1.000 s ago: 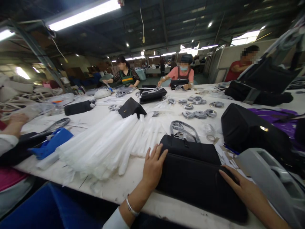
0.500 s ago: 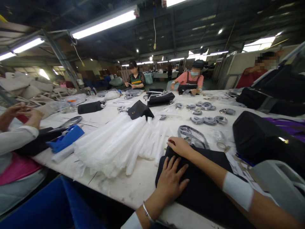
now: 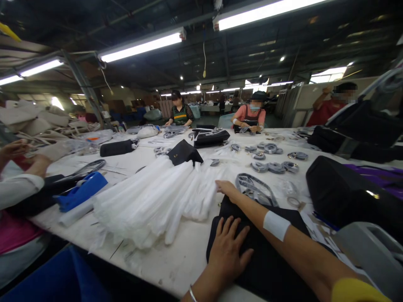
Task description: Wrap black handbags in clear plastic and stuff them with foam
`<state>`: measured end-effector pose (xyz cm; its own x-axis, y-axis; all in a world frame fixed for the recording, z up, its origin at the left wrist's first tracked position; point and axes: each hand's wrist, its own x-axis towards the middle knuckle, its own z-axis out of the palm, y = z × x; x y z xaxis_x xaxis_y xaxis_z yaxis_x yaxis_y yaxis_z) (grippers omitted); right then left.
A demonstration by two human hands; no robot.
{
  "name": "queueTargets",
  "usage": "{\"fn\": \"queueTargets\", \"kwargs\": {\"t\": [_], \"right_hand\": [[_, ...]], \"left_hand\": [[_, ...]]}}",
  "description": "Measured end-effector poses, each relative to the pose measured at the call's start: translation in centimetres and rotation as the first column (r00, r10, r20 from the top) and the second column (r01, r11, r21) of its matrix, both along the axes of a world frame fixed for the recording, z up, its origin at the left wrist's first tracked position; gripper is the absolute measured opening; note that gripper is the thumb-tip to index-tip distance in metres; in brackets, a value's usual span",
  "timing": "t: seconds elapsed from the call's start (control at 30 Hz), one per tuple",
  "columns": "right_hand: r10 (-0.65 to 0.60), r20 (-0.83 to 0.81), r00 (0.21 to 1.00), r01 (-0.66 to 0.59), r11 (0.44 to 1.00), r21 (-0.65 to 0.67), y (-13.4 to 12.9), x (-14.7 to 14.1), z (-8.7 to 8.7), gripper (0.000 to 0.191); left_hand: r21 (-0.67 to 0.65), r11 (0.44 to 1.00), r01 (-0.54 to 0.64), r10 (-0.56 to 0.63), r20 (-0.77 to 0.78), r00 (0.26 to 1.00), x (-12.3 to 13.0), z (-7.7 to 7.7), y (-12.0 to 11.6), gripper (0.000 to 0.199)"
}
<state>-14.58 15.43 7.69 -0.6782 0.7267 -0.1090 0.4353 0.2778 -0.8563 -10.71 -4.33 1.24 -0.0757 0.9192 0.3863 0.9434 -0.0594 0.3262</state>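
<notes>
My left hand (image 3: 229, 249) lies flat on a black bag (image 3: 267, 260), its fingers spread over the near left part. Over the bag's far edge stretches my right arm. My right hand (image 3: 227, 189) has its fingers extended to the left, at the right end of a heap of long white soft strips (image 3: 147, 195); whether the fingertips touch a strip I cannot make out. A plastic-wrapped grey strap (image 3: 256, 186) lies just beyond the bag. On the far end of the strips rests a black piece with a small gold mark (image 3: 185, 153).
Coiled wrapped straps (image 3: 267, 167) lie at the right middle of the table. A large black bag (image 3: 343, 188) and a grey machine-like object (image 3: 371, 247) stand on the right. A blue tape dispenser (image 3: 82, 191) sits left, beside a co-worker's hands (image 3: 39, 163). Other people work across the table.
My right hand has moved left and away from me, off the black bag's edge to the white strips. My left hand stays on the bag. The view has tilted slightly.
</notes>
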Motion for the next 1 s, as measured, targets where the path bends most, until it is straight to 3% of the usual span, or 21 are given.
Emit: {"fn": "queueTargets", "kwargs": {"t": [0.17,0.23,0.3,0.37,0.47,0.57,0.67,0.73,0.8,0.9,1.0], "right_hand": [[-0.148,-0.357,0.922,0.157,0.988,-0.003,3.4,5.3,6.7,0.046],[-0.140,-0.442,0.886,0.202,0.975,0.096,4.7,8.9,9.0,0.047],[-0.060,-0.341,0.938,0.176,0.930,0.321,5.5,12.8,10.1,0.049],[0.008,-0.103,0.995,0.049,0.842,0.536,5.6,16.6,9.8,0.048],[0.076,0.202,0.977,-0.186,0.770,0.611,4.5,21.4,7.3,0.044],[0.245,0.287,0.926,-0.356,0.818,0.451,2.9,24.6,4.3,0.041],[0.480,0.235,0.845,-0.511,0.854,0.095,1.4,25.7,1.9,0.038],[0.537,0.190,0.822,-0.515,0.843,-0.157,0.9,25.7,0.8,0.035],[0.520,0.172,0.836,-0.467,0.841,-0.273,0.8,25.5,0.4,0.036],[0.419,0.169,0.892,-0.369,0.892,-0.260,0.9,26.2,1.0,0.046],[0.272,0.150,0.951,-0.224,0.935,-0.274,0.3,28.7,2.4,0.062]], "left_hand": [[0.024,1.000,-0.009,0.008,0.024,1.000,-0.1,0.3,0.2,0.057],[0.034,0.999,-0.015,0.014,0.033,0.999,-0.5,0.8,0.8,0.058],[0.020,1.000,-0.015,0.015,0.028,0.999,-1.1,1.6,1.8,0.058],[-0.016,1.000,-0.002,0.002,0.006,1.000,-1.7,2.5,2.8,0.058],[-0.030,0.999,0.027,-0.028,-0.024,0.999,-2.1,4.0,3.2,0.058],[0.030,0.998,0.054,-0.053,-0.047,0.998,-1.7,5.1,2.3,0.057],[0.042,0.997,0.061,-0.058,-0.070,0.996,-1.3,5.7,1.6,0.056],[-0.024,0.998,0.050,-0.052,-0.064,0.997,-1.5,5.9,1.8,0.054],[-0.144,0.988,0.046,-0.050,-0.023,0.998,-2.2,6.2,2.6,0.051],[-0.337,0.935,0.108,-0.084,0.085,0.993,-4.3,7.2,4.0,0.048],[-0.472,0.844,0.254,-0.154,0.241,0.958,-6.6,8.7,4.2,0.047]]}}
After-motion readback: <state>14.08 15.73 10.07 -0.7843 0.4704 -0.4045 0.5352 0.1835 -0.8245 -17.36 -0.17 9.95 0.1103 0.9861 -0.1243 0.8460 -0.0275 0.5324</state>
